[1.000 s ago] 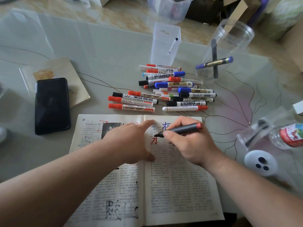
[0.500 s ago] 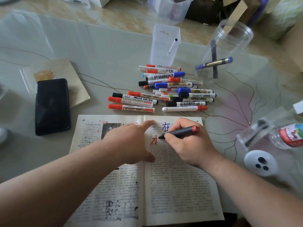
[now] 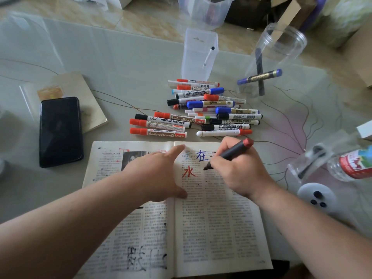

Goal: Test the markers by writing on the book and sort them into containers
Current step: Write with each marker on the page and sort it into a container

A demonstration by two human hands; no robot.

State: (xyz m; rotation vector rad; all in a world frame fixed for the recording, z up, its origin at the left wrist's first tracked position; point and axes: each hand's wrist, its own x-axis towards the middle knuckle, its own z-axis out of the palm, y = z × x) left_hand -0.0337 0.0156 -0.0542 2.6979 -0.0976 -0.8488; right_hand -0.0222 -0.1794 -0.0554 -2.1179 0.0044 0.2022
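Red-ended marker (image 3: 231, 155) pinched in my right hand (image 3: 239, 172), tip on the book (image 3: 221, 228); my left hand (image 3: 159, 174) presses flat beside it.

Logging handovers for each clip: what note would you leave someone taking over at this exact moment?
Left hand presses flat on the open book.
Right hand grips a dark marker, tip on the right page beside a red character.
Done: a pen in the square container, two markers in the round jar.
Left: sort this marker, then test the pile above the book.
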